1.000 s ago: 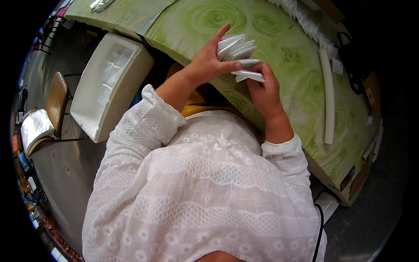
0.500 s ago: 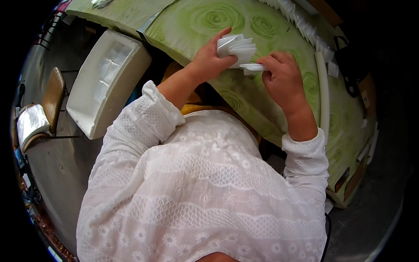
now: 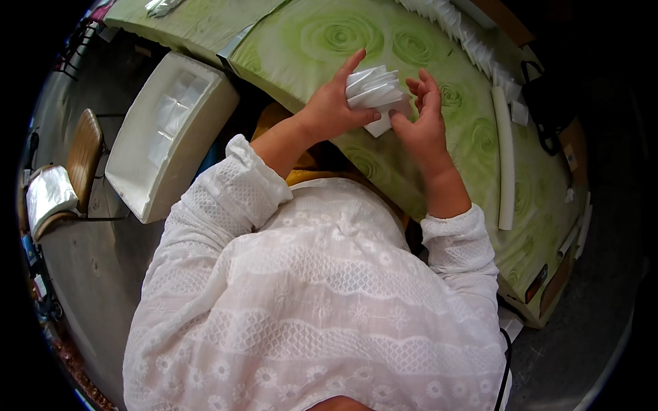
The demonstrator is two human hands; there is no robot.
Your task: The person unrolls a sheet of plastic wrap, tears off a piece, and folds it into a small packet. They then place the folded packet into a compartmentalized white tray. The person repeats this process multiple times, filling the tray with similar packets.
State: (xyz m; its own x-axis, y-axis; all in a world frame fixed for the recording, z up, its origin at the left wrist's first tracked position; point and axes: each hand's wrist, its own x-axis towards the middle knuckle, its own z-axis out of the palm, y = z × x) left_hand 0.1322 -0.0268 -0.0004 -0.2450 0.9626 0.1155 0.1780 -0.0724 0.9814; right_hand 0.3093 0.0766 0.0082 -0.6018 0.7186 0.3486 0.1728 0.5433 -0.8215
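A fanned stack of thin white packets (image 3: 373, 88) is in my left hand (image 3: 327, 108), over the near edge of the green table. My left thumb lies across the lower side of the stack, and its index finger points up and away. Close against the stack's right side is my right hand (image 3: 423, 130), its fingers raised and spread apart. The right thumb tip touches or nearly touches the lower packets. Part of the stack's right edge is hidden by that hand.
A rose-patterned green cloth covers the table (image 3: 343, 34). Along its far right runs a row of white packets (image 3: 466, 34), with a white tube (image 3: 506, 164) nearer. To the left stand a white foam box (image 3: 140, 130) holding clear packs and a wooden chair (image 3: 85, 154).
My right hand has moved left to the stack, and its fingers have spread from their pinch. The few packets it held are now with the stack in my left hand.
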